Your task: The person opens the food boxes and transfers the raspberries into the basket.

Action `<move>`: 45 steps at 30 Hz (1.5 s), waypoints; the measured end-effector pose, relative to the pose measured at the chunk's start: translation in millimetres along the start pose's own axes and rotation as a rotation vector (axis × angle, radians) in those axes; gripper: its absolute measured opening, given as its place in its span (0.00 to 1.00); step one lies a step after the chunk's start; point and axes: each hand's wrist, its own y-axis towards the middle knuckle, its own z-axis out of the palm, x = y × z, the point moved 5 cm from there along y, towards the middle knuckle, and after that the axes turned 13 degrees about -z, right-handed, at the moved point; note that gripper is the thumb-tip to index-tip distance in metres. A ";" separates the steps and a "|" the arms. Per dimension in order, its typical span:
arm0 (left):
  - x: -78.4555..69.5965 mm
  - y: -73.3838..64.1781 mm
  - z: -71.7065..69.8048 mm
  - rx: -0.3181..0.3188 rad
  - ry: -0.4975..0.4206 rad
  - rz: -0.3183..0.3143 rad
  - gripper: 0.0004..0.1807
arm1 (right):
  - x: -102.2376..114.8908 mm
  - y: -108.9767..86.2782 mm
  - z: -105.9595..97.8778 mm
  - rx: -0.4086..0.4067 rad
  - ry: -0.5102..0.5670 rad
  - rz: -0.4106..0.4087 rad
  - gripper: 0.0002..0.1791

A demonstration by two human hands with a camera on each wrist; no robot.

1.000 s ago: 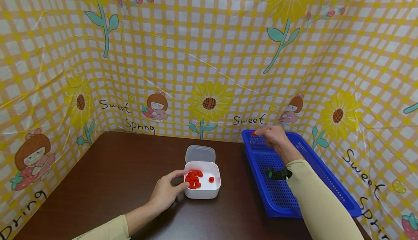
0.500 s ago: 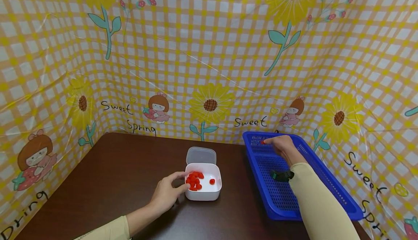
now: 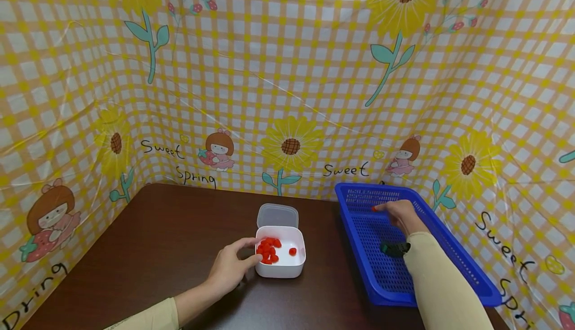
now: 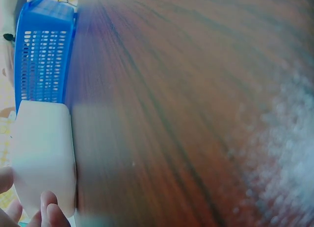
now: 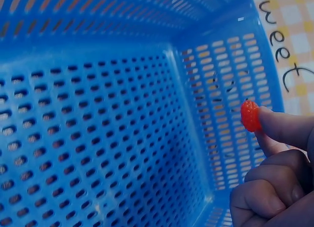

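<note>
My right hand (image 3: 401, 213) pinches a small red berry with a bumpy surface (image 5: 250, 116) between thumb and index finger, the other fingers curled. It is over the blue perforated basket (image 3: 359, 262), apart from the basket's floor in the right wrist view. My left hand (image 3: 231, 265) holds the left side of a small white box (image 3: 280, 270), thumb at the near corner and fingers at the far one. Several red berries (image 3: 268, 249) lie heaped at the box's left, and a single berry (image 3: 293, 251) lies apart at the right.
A clear lid (image 3: 277, 216) lies tilted back behind the box. Both containers stand on a dark brown table (image 3: 188, 225). A checked, sunflower-printed cloth (image 3: 287, 95) hangs around the back and sides. The basket's raised rim stands right of the box.
Holding the berry, my right hand has moved from the basket's far left corner rightward and nearer to me. My left hand stays on the box. The head view has shifted slightly.
</note>
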 end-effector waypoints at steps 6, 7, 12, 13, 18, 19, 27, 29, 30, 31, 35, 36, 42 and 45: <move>0.2 -0.9 -0.2 0.001 0.001 0.001 0.23 | -15.0 1.2 -5.0 0.011 -0.012 0.004 0.21; 0.2 -1.0 -0.3 0.001 0.001 0.002 0.23 | -17.5 1.8 -6.1 0.010 -0.020 0.010 0.23; -0.1 -0.6 0.3 -0.001 -0.002 0.016 0.22 | -25.2 2.8 -10.5 0.006 -0.027 0.019 0.26; 0.1 -0.3 0.6 0.000 -0.004 0.018 0.22 | -25.7 2.7 -11.2 0.005 -0.020 0.018 0.26; 1.0 0.5 1.3 0.002 -0.005 0.020 0.22 | -22.6 -0.1 -12.9 0.029 -0.016 -0.007 0.23; 1.1 0.4 1.2 0.003 -0.006 0.018 0.22 | -21.1 -0.8 -12.9 0.036 -0.021 -0.014 0.23; 0.3 -1.2 0.4 0.000 -0.011 0.015 0.23 | 4.5 -5.7 -8.5 0.064 -0.083 -0.075 0.26; 0.2 -1.1 0.4 -0.001 -0.009 0.018 0.23 | 13.1 -8.1 -6.2 0.063 -0.059 -0.094 0.25; 0.2 -1.0 0.5 0.000 -0.008 0.018 0.23 | 18.1 -9.6 -4.7 0.066 -0.043 -0.107 0.23; 0.6 -1.0 0.5 0.000 -0.008 0.017 0.23 | 22.6 -11.2 -2.8 0.068 -0.032 -0.115 0.22; 2.0 -0.9 0.6 0.001 -0.008 0.009 0.23 | 40.5 -17.5 4.4 0.082 0.016 -0.159 0.17; 2.3 -0.8 0.6 0.000 -0.008 0.004 0.23 | 45.0 -19.6 6.1 0.089 0.032 -0.171 0.18; 1.9 -0.7 0.6 0.005 -0.011 -0.007 0.23 | 68.6 -33.0 15.6 0.139 0.093 -0.233 0.30; 0.7 -0.6 0.1 0.006 -0.016 -0.003 0.23 | 78.2 -39.8 20.2 0.156 0.110 -0.251 0.29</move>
